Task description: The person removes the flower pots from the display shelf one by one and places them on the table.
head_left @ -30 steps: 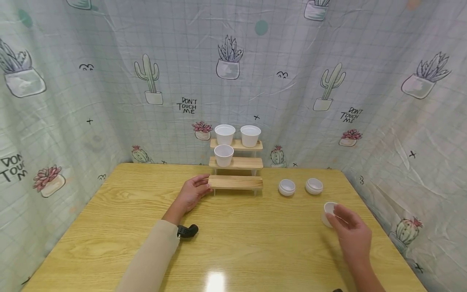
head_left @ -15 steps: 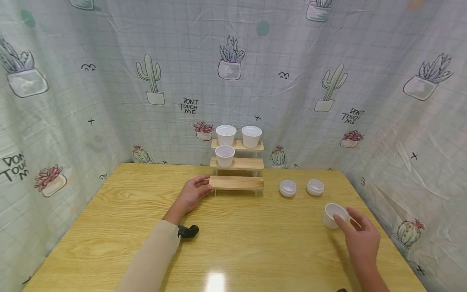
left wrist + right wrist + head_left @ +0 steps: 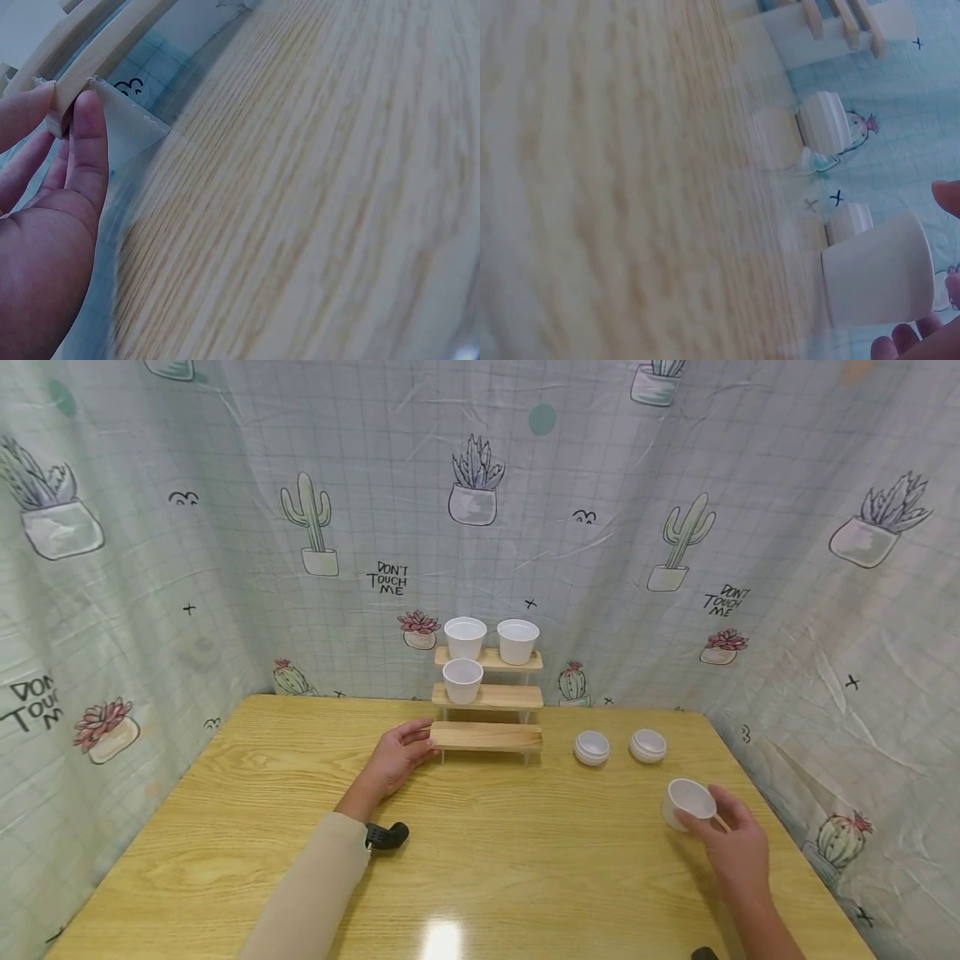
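Note:
My left hand pinches the left end of the lowest board on a three-step wooden display stand. In the left wrist view, thumb and fingers press on either side of that board end, above its clear leg. On the table at the right stands a white cup, upright. My right hand is spread around its right side, thumb overlapping the front wall. The right wrist view has the thumb apart from the cup and the other fingers close along the opposite side.
Two white cups stand on the top step and another cup on the left of the middle step. Two low white bowls sit right of the stand. A printed curtain hangs behind the table.
My right hand has drawn back from over the cup to the right, then come slightly left again around its rim. The cup keeps its place. My left hand stays on the stand.

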`<state>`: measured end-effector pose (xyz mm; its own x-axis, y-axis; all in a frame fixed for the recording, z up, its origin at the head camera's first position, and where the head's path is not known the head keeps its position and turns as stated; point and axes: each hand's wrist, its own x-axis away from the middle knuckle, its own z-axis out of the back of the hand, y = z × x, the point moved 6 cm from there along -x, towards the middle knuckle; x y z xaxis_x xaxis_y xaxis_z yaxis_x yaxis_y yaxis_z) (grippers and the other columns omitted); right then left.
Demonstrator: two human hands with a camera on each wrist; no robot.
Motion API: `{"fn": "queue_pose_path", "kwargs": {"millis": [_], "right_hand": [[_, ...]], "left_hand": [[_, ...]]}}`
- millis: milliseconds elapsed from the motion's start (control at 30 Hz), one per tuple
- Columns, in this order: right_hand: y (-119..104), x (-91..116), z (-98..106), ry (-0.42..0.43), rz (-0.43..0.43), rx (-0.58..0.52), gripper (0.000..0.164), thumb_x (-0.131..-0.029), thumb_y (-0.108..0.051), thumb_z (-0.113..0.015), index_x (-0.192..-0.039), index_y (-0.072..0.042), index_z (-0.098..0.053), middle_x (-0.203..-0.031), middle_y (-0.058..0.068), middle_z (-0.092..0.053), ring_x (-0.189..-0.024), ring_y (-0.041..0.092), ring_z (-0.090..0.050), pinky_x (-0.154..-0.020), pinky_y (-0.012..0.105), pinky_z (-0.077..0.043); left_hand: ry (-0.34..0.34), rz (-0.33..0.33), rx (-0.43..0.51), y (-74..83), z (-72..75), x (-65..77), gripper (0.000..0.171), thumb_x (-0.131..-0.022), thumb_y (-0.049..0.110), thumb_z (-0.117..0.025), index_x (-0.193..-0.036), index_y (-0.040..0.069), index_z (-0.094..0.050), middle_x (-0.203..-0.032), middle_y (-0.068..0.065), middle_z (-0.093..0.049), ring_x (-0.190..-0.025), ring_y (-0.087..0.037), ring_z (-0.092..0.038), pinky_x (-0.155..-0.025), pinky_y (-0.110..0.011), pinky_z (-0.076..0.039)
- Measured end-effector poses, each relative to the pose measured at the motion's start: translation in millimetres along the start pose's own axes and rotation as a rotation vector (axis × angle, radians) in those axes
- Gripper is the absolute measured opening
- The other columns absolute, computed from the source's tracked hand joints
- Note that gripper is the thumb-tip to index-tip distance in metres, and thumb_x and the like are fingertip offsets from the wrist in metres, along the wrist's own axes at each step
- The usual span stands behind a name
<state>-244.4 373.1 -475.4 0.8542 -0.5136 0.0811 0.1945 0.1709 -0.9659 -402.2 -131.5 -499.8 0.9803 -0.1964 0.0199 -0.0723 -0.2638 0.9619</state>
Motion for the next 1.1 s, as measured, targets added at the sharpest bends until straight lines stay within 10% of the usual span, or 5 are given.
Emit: {"fn": "queue_pose_path", "kwargs": {"millis": [200,433,767,1100], "right_hand": [[2,-4,-1,-0.032,-0.002,0.110,0.088,-0.084,-0.029,-0.087,-0.157,-0.014,-0.041,-0.155,0.014,-0.045,-0.137,0.022,-0.050,-0.077,-0.004,-0.046],[8,-11,-1,-0.071,-0.010,0.110,0.091,-0.086,-0.025,-0.085,-0.160,-0.014,-0.034,-0.158,0.019,-0.043,-0.098,-0.016,-0.051,-0.075,-0.003,-0.046],[10,-14,-2,-0.096,-0.003,0.128,0.093,-0.088,-0.025,-0.084,-0.162,-0.011,-0.030,-0.157,0.018,-0.041,-0.091,-0.020,-0.048,-0.074,-0.003,-0.045],[13,-16,-2,-0.104,-0.036,0.086,0.092,-0.085,-0.025,-0.086,-0.160,-0.011,-0.034,-0.118,-0.022,-0.056,-0.096,-0.017,-0.052,-0.078,-0.002,-0.047]], "left_hand": [[-0.006,-0.001,0.002,-0.4,-0.6,-0.9,0.054,-0.099,-0.009,-0.056,-0.151,-0.010,-0.038,-0.111,-0.005,-0.055,-0.090,-0.010,-0.064,-0.090,-0.026,-0.063],[-0.011,0.018,-0.020,-1.5,0.8,-0.3,0.055,-0.100,-0.008,-0.056,-0.153,-0.007,-0.038,-0.115,-0.005,-0.053,-0.092,-0.010,-0.063,-0.092,-0.026,-0.063],[-0.002,0.016,-0.005,-2.9,1.8,-1.8,0.055,-0.100,-0.008,-0.056,-0.152,-0.008,-0.038,-0.115,-0.006,-0.054,-0.092,-0.010,-0.064,-0.092,-0.026,-0.063],[-0.005,0.007,-0.008,-1.7,-0.2,0.0,0.055,-0.100,-0.009,-0.055,-0.152,-0.009,-0.037,-0.114,-0.005,-0.054,-0.091,-0.010,-0.064,-0.092,-0.026,-0.063]]}}
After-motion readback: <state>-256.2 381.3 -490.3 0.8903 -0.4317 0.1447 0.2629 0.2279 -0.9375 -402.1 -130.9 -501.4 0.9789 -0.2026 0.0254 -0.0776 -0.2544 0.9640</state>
